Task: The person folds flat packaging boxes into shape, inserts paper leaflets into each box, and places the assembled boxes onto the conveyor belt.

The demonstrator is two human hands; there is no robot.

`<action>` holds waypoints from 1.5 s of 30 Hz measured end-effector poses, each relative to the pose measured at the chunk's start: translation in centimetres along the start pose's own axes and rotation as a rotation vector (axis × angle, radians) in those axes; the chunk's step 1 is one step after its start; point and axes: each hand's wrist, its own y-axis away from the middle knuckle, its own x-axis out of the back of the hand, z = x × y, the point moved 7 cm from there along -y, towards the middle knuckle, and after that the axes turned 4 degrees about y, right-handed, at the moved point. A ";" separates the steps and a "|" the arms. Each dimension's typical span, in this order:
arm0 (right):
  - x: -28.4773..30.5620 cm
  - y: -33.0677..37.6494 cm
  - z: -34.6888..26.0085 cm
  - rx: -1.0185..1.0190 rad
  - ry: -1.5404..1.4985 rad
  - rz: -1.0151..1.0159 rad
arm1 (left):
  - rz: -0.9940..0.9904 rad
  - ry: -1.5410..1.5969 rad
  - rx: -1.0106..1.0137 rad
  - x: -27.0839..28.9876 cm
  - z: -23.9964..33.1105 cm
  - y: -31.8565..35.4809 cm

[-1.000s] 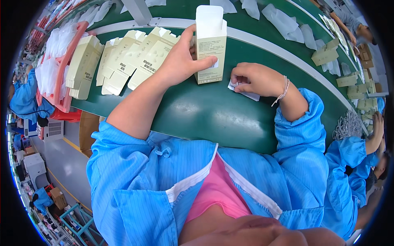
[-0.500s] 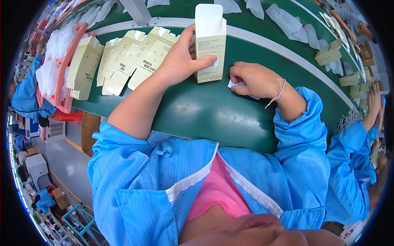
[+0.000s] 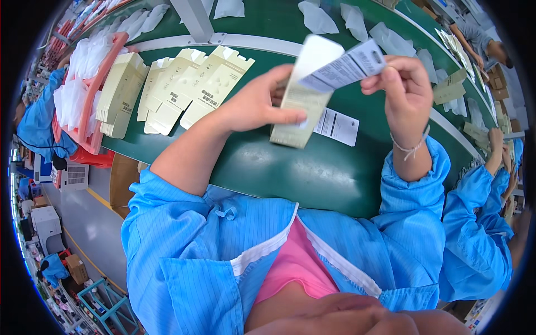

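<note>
Head view: above the green worktop (image 3: 251, 159), the open carton (image 3: 304, 109) leans to the right at upper centre of the frame. The left hand (image 3: 258, 101) is clamped on it, thumb across the front face. Whether the carton's base touches the worktop cannot be told.

Risks, by size of item affected. The carton could crease or twist, should the left thumb press too hard on a thin wall. The printed leaflet (image 3: 347, 67), passing in front of the raised flap (image 3: 320, 49), could catch on an edge and bend; the right hand (image 3: 410, 89) pinches it only at its right end, between thumb and fingertips. A second leaflet (image 3: 339, 127), flat on the worktop just right of the carton, could be knocked askew by the carton's swinging base.

Containers, largest first. The pink crate (image 3: 84, 137), left of the frame, holds white bags (image 3: 70, 106) heaped at its rim. A brown cardboard box (image 3: 124, 184) sits below the worktop's left edge; contents not visible. Stacked flat cartons (image 3: 124, 95) adjoin the crate, with fanned flat cartons (image 3: 215, 84) to their right. The open carton's interior is hidden.
</note>
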 end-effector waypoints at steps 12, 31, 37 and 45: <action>-0.3 -0.4 4.2 -0.282 0.225 -0.264 | -0.113 0.035 0.080 -1.1 -0.3 0.3; -7.5 2.3 -1.3 0.359 0.758 -0.477 | 0.235 -0.731 -0.164 -0.5 2.1 1.5; -4.6 0.6 1.0 0.329 0.832 -0.248 | 0.384 -1.124 -0.383 1.2 3.1 1.1; 10.8 -3.4 8.8 0.188 1.536 0.226 | 0.075 -1.287 0.128 3.3 -3.9 0.5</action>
